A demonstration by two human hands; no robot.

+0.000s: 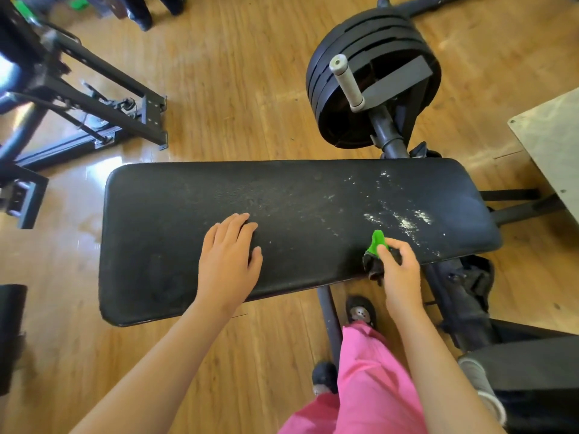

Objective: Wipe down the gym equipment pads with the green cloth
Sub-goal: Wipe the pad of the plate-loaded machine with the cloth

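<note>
Across the black bench pad (pixel 282 195), one hand is resting flat while the other is gripping the green cloth (pixel 377 241).
The left hand (pixel 230 249) is lying palm down on the pad's middle, fingers straight, holding nothing. The right hand (pixel 399 267) is pinching the bunched cloth at the pad's near edge toward the right end, just beside a scatter of white specks (pixel 407 219). Weight plates (pixel 369 73) are standing beyond the far right corner.
</note>
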